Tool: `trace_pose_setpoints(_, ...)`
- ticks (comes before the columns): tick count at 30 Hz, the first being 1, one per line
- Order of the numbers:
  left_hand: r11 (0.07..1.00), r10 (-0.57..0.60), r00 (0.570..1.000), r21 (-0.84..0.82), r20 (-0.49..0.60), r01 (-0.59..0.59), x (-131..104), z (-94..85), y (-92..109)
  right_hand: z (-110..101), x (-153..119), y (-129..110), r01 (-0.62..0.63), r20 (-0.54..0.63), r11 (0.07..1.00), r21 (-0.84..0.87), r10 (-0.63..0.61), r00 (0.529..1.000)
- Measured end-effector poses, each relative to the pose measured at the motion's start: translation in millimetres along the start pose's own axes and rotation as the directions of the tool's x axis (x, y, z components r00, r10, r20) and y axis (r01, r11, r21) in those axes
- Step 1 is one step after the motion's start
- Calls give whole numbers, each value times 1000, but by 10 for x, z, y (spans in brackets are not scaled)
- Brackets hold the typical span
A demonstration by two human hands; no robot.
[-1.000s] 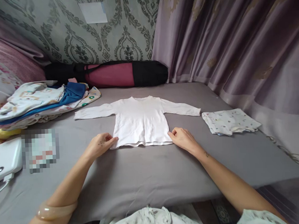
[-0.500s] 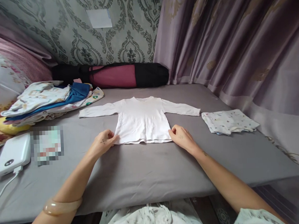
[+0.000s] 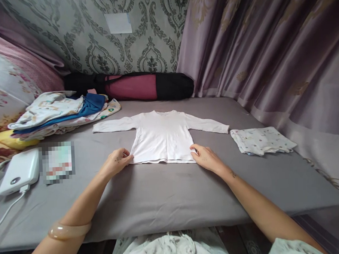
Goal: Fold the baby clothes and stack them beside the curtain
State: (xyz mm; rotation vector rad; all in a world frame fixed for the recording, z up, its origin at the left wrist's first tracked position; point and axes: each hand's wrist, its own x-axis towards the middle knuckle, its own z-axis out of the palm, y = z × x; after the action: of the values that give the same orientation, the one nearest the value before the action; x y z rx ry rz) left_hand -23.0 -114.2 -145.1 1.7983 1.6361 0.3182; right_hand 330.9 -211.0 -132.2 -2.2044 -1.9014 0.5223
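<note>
A smooth, glossy bangle (image 3: 69, 231) in cream with an amber-brown tint is worn on the left forearm. The torso is covered by a pale garment (image 3: 163, 250) printed in grey-green and gathered at the front; a matching sleeve (image 3: 294, 247) is seen at right. Small dark marks are borne by the left hand (image 3: 117, 162), the right hand (image 3: 206, 158) and the right wrist (image 3: 233, 174).

Long-sleeved cotton shirt (image 3: 164, 136): plain white. Folded cloth (image 3: 261, 140), right: white, small multicolour print. Long cylindrical bag (image 3: 131, 87), far: black ends, maroon middle.
</note>
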Motion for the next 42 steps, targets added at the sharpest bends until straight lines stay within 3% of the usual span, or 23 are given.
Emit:
trace_pose_setpoints(5,996,-15,998,-92,55,20,81,-69,-100,-41,17,22,15,49,1000,10,-15,999)
trace_pose_setpoints(11,997,7,996,-71,92,0,99,-116,-148,-88,38,91,37,98,995,91,-46,994)
trace_pose_setpoints(14,998,2,992,70,123,-11,76,-163,-74,-175,56,76,35,165,995,89,-49,985)
trace_pose_setpoints(17,929,22,999,367,34,-33,70,-189,97,-249,118,-24,33,145,999,-9,-31,989)
trace_pose_setpoints(19,850,114,991,523,-64,-64,103,-137,274,-234,215,-138,43,48,995,-91,-39,998)
trace_pose_setpoints(21,804,277,956,569,-96,-176,180,-1,474,-148,367,-270,93,-57,986,-140,-102,993)
trace_pose_setpoints(24,738,537,844,484,2,-471,367,308,709,75,646,-447,245,-104,957,-155,-263,959)
trace_pose_setpoints(26,693,590,806,492,34,-528,499,501,761,227,801,-526,286,-63,945,-162,-299,952)
trace_pose_setpoints(30,705,522,853,561,4,-434,681,644,609,402,894,-599,296,32,947,-127,-295,955)
trace_pose_setpoints(36,713,467,883,569,48,-409,740,444,299,414,693,-650,362,96,925,-119,-352,931)
trace_pose_setpoints(42,722,385,912,568,145,-395,748,365,262,412,426,-703,491,204,869,-60,-471,858)
